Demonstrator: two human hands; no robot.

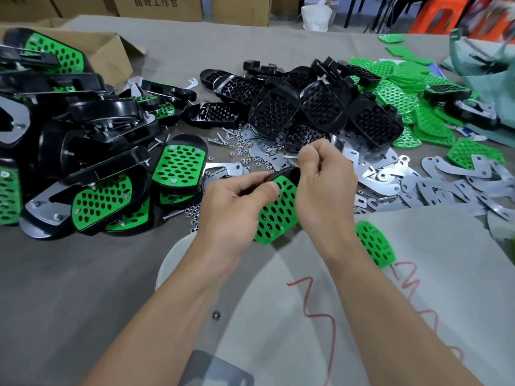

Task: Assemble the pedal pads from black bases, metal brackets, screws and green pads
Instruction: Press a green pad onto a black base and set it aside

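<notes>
My left hand grips a pedal, a black base with a perforated green pad seated in it, held above the table. My right hand is right beside it and pinches a small screw between thumb and forefinger over the pedal's top end. Black bases are heaped just beyond my hands. Metal brackets lie spread to the right. Loose nuts and screws are scattered ahead. Green pads are piled at the far right.
Finished green-and-black pedals are stacked at the left, next to an open cardboard box. One loose green pad lies by my right wrist. Cardboard cartons and an orange stool stand beyond the table.
</notes>
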